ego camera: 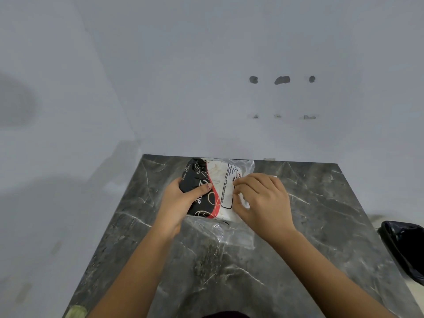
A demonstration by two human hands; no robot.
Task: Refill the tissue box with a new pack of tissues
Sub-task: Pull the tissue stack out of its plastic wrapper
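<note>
A plastic tissue pack (213, 180), printed black, red and white, lies on the dark marble table (321, 203) near the far edge. My left hand (181, 200) grips its black left end, thumb across the top. My right hand (261, 198) rests on the white right part, fingertips pinching the wrapper near the printed label. Loose clear plastic (234, 235) from the wrapper trails toward me below the pack. A small white edge shows behind my right hand; what it belongs to I cannot tell. No tissue box is recognisable in view.
The table stands against a pale grey wall (206, 88) with several holes in it. A black plastic bag (403, 246) sits off the table's right edge. A yellowish patch (76, 312) marks the near left corner.
</note>
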